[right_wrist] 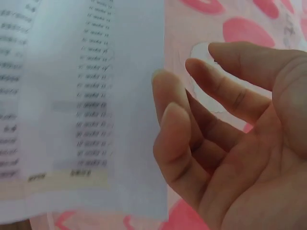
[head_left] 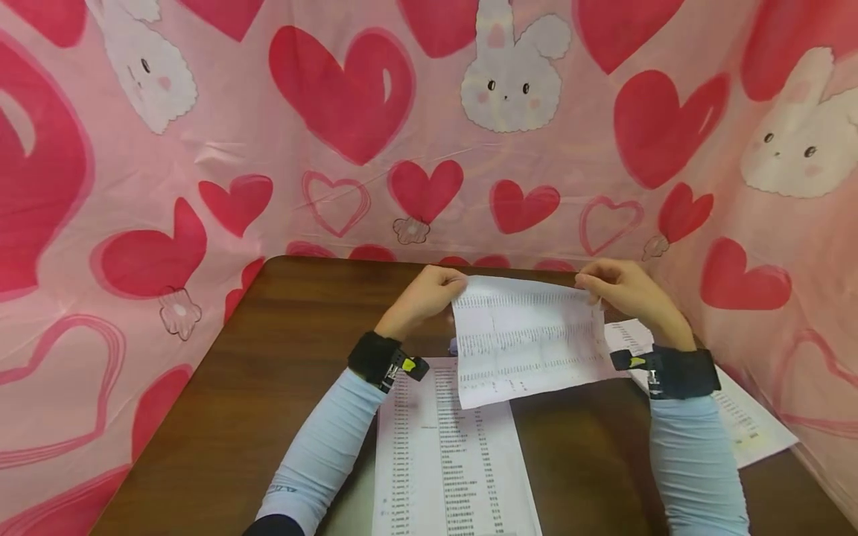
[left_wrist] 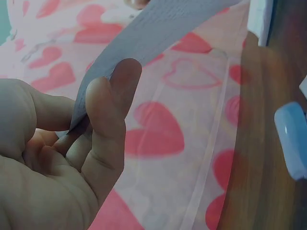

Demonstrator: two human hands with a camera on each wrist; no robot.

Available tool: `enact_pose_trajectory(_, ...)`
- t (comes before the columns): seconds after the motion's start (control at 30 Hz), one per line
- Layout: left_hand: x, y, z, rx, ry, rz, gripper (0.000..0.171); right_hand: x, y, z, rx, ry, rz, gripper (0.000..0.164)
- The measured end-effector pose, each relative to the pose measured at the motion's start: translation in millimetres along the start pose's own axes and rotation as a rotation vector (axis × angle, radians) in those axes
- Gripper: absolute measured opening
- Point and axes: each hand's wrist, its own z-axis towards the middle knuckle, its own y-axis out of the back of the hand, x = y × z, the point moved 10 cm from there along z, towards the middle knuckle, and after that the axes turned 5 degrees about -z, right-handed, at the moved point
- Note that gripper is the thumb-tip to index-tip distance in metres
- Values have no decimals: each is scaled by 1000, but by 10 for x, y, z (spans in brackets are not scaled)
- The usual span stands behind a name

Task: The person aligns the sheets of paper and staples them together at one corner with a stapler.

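My left hand [head_left: 425,298] pinches the top left corner of a printed paper sheet [head_left: 529,342], which hangs tilted above the table. In the left wrist view the sheet [left_wrist: 139,43] runs between the thumb and fingers. My right hand [head_left: 626,294] is at the sheet's upper right corner. In the right wrist view its fingertips [right_wrist: 175,122] overlap the sheet's edge, while the thumb and nearest finger stand apart with nothing between them. Below the raised sheet, more printed paper [head_left: 456,461] lies on the table, partly covered by it.
Other printed papers [head_left: 757,424] lie at the right, partly hidden by my right forearm. A small light blue object [left_wrist: 291,139] rests on the brown table [head_left: 268,357]; its kind cannot be told. A pink curtain [head_left: 429,134] with hearts and rabbits surrounds the table's back and sides.
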Motion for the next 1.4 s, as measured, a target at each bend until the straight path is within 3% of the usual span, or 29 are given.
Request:
enact_pose_trajectory(0.2, 152, 269, -57, -74, 41, -53, 20, -168, -60, 54, -90, -9, 72, 26)
enact_pose_trajectory(0.37, 213, 514, -49, -147, 54, -80, 19, -473, -37, 39, -210, -107, -16, 32)
enact_pose_trajectory(0.43, 204, 616, -54, -177, 36, -91, 20, -631, -59, 52, -224, -156, -2, 35)
enact_pose_trajectory(0.5, 196, 708, -75, -201, 26, -103, 21, -802, -148, 76, -180, -212, 91, 41)
enact_pose_trajectory(0.6, 172, 808, -107, -229, 3, -128, 20, -1022, -371, 111, -43, -293, 238, 52)
enact_pose_trajectory(0.7, 165, 888, -127, -252, -7, -157, 20, -1130, -568, 148, 100, -332, 233, 62)
enact_pose_trajectory(0.83, 182, 1005, -147, -302, 1, -183, 21, -1081, -693, 183, 170, -344, 227, 61)
enact_pose_trajectory(1.0, 240, 1074, -163, -325, 24, -200, 22, -825, -847, 203, 211, -306, 382, 50)
enact_pose_trajectory(1.2, 356, 1123, -162, -346, 42, -204, 22, -746, -894, 306, 98, -272, 659, 33)
enact_pose_trajectory(1.3, 467, 1130, -149, -338, 78, -178, 22, -829, -902, 362, -10, -289, 848, 23)
enact_pose_trajectory(1.4, 603, 1111, -134, -313, 144, -145, 22, -971, -887, 407, -147, -313, 959, 19)
